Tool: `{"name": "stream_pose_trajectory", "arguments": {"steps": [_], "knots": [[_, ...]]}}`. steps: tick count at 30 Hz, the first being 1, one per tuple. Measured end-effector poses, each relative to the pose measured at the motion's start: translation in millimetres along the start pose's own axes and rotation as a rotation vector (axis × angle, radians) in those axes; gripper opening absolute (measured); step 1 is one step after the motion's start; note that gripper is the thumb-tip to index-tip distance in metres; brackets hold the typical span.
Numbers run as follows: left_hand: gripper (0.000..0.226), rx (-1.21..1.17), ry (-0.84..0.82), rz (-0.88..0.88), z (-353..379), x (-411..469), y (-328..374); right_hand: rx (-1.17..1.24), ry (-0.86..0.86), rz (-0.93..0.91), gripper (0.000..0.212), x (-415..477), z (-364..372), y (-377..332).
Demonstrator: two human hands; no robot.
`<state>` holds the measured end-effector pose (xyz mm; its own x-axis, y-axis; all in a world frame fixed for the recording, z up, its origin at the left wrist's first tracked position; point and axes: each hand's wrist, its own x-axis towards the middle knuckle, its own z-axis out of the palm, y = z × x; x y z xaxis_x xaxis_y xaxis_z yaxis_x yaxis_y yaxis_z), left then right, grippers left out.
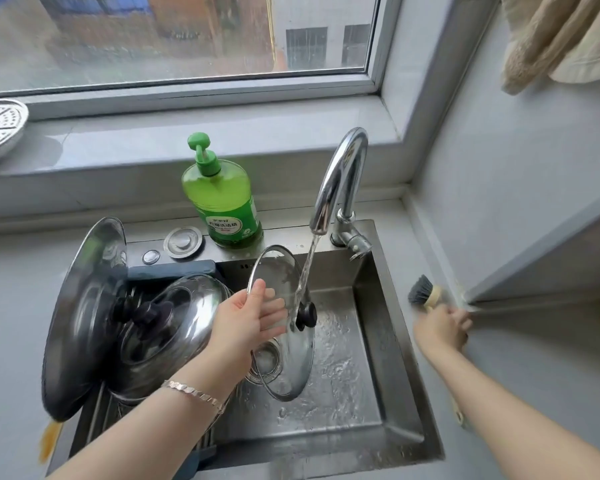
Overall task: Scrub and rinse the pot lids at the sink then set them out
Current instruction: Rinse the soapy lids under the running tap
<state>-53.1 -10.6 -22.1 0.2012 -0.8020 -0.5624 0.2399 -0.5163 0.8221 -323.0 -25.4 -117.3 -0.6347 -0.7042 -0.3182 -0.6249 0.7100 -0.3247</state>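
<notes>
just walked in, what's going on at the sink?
A person is washing pot lids. The left hand holds a glass lid by its rim under the running faucet, over the sink. The right hand grips a brush right of the sink. Two steel lids lean at its left side.

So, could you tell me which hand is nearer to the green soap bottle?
Left. The left hand, holding the glass lid, is just in front of the green soap bottle; the right hand, gripping the brush, is far off to its right.
</notes>
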Motion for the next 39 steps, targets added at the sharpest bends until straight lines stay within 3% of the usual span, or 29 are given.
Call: {"name": "stream_pose_trajectory", "arguments": {"steps": [2, 5, 8, 11, 17, 19, 24, 27, 33, 39], "knots": [[0.027, 0.006, -0.001, -0.006, 4, 0, 2, 0.085, -0.004, -0.129, 0.052, -5, 3, -27], [0.027, 0.002, 0.002, -0.007, 6, 0, 4, 0.228, 0.018, -0.295, 0.05, -18, 6, -69], [0.027, -0.005, 0.009, -0.001, 6, 0, 6, 0.176, 0.058, -0.392, 0.056, -29, 8, -93], [0.028, 0.004, 0.019, 0.001, 4, 1, 6, 0.163, -0.061, -0.645, 0.058, -41, 17, -106], [0.028, 0.005, 0.022, -0.018, -1, 0, 7, 0.417, -0.094, -0.563, 0.034, -29, 25, -123], [0.029, 0.006, 0.021, -0.021, -2, 0, 8, 0.304, -0.075, -0.614, 0.026, -15, 22, -124], [0.029, 0.0, 0.02, -0.023, -6, 0, 10, -0.262, -0.165, -0.969, 0.032, 5, 8, -118], [0.029, 0.034, 0.017, -0.03, -7, 1, 11, -0.444, -0.173, -1.096, 0.034, 16, -8, -118], [0.027, 0.068, 0.012, -0.01, -6, 0, 14, -0.508, -0.08, -1.061, 0.025, 10, -8, -151], [0.033, 0.304, -0.013, 0.183, 1, -14, 23, -0.168, 0.077, -1.007, 0.03, -9, 2, -132]]}}
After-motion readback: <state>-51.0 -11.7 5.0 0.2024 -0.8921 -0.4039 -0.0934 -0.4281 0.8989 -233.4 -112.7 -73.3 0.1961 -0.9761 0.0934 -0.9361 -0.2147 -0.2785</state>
